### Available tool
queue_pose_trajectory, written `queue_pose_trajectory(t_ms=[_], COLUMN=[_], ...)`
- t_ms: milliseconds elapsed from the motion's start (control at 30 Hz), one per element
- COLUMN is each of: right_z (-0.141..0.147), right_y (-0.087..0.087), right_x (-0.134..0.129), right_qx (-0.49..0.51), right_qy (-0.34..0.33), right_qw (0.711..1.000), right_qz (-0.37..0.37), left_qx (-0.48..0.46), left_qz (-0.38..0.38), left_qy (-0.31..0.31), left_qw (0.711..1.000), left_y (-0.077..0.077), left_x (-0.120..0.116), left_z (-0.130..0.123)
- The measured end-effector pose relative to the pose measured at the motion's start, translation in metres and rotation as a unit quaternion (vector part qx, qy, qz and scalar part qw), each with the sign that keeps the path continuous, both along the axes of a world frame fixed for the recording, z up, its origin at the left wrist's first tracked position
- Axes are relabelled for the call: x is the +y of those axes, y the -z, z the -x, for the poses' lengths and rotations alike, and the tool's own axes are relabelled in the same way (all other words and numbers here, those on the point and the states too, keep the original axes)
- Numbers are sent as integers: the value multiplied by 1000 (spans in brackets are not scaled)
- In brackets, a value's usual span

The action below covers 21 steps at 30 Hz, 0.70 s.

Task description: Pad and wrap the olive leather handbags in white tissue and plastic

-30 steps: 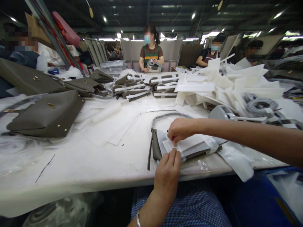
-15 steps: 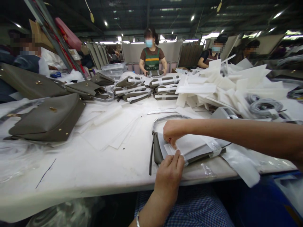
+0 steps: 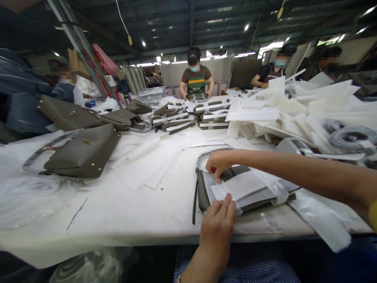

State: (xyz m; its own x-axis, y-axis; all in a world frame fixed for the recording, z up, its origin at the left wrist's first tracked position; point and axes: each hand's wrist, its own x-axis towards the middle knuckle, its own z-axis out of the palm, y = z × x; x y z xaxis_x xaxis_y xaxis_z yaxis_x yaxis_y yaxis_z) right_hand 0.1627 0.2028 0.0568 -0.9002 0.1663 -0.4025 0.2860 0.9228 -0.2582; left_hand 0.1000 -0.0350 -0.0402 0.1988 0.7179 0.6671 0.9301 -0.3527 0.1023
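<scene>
A dark olive handbag (image 3: 203,190) lies flat at the table's front edge, with a white sheet (image 3: 247,185) over it. Clear tape (image 3: 238,205) crosses the sheet near the bag's left end. My left hand (image 3: 219,220) is closed, its fingertips pressing the tape at the bag's near edge. Reaching across from the right, my right hand (image 3: 218,163) is curled, thumb down on the far end of that tape. A second clear band (image 3: 278,190) wraps the bag's right end. The bag's strap (image 3: 194,196) hangs at its left side.
More olive handbags (image 3: 84,151) stand at the left. Wrapped bags (image 3: 213,114) are stacked at the back, before a co-worker (image 3: 196,80) handling another. White foam sheets (image 3: 294,110) pile up at the right. A plastic sheet (image 3: 321,220) hangs over the front edge.
The view has shifted, so everything sits slightly right and lower. My right hand has moved a little back from my left, showing more of the tape and the bag's dark side.
</scene>
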Motion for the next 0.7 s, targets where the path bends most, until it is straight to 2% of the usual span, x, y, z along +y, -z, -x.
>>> queue_pose_trajectory(t_ms=[167, 267, 367, 467, 600, 700], right_z=[-4, -5, -4, -5, -24, -47], right_y=[22, 31, 33, 24, 12, 24], right_x=[17, 26, 31, 25, -8, -36], right_qx=[0, -15, -7, 23, 87, 152], right_qy=[94, 113, 129, 146, 151, 142], right_qw=[986, 981, 982, 985, 984, 978], right_qz=[137, 158, 138, 92, 28, -9], left_qx=[-6, 3, 12, 6, 22, 58], left_qz=[8, 14, 17, 16, 19, 26], left_qy=[4, 8, 12, 5, -11, -18], left_qw=[1000, 1000, 1000, 1000, 999, 998], left_y=[2, 0, -3, -3, -3, -5], left_x=[2, 2, 0, -2, 1, 0], left_z=[0, 1, 1, 1, -1, -3])
